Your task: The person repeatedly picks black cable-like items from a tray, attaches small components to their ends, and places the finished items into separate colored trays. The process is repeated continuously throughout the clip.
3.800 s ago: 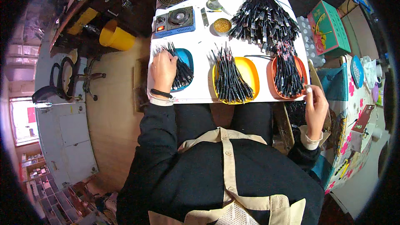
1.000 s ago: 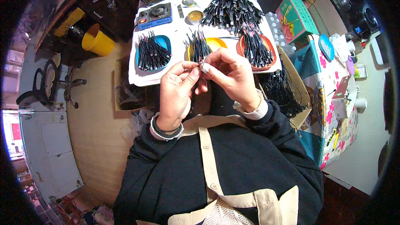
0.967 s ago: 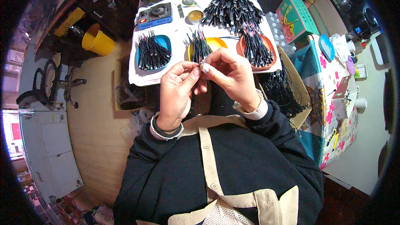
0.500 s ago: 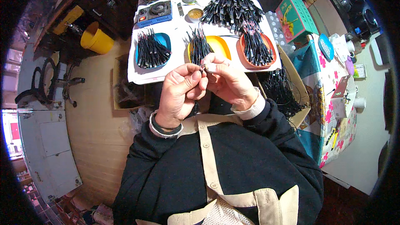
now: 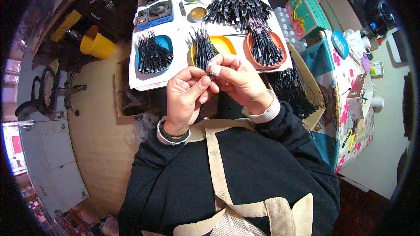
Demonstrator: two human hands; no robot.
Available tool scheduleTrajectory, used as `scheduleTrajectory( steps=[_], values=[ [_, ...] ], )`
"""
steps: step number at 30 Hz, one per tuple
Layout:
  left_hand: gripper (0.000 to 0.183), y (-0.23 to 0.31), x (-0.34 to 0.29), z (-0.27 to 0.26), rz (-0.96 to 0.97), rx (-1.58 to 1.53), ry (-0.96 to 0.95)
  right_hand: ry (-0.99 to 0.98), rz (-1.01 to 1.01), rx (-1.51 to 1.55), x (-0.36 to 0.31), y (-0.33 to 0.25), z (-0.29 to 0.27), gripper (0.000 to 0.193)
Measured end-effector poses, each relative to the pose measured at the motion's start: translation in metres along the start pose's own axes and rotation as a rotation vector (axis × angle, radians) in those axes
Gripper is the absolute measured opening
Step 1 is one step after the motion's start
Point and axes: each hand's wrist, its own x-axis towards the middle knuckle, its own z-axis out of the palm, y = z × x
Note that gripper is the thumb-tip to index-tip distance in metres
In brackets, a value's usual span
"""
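Held close in front of my chest, my left hand (image 5: 186,96) and my right hand (image 5: 239,81) meet at their fingertips. They pinch a thin cable end (image 5: 209,71) with dark and reddish bits; most of it is hidden by fingers. White wrapping covers a right fingertip. Just beyond my hands, bundles of black cables lie on a blue tray (image 5: 168,43), a yellow tray (image 5: 226,46) and an orange tray (image 5: 249,47). Behind them is a large heap of black cables (image 5: 238,8) with metal plugs.
On the white table stand a round dish of small golden pieces (image 5: 198,14) and a blue-sided device (image 5: 155,15) with a lit red switch. Cardboard boxes flank the table; the right box (image 5: 302,67) holds more black cables. Farther right is a flower-patterned cloth (image 5: 343,118).
My fingertips have shifted slightly, and the right one's white wrapping now shows more plainly. The whole view has slid a little, so the table sits farther left. Both hands keep their pinch.
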Motion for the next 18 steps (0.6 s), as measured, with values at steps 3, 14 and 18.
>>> scheduleTrajectory(
  steps=[3, 14, 18],
  values=[
    [0.016, -0.003, 0.002, 0.000, 0.035, 0.242, 0.032, 0.001, -0.077, -0.077, -0.001, -0.002, -0.010, 0.012],
    [0.016, -0.031, 0.031, 0.004, -0.011, 0.398, -0.002, 0.159, -0.055, -0.194, -0.006, -0.021, -0.096, 0.019],
    [0.014, -0.033, 0.044, 0.002, -0.079, 0.281, 0.068, 0.988, -0.361, -1.739, 0.003, -0.066, -0.178, 0.016]
  ],
)
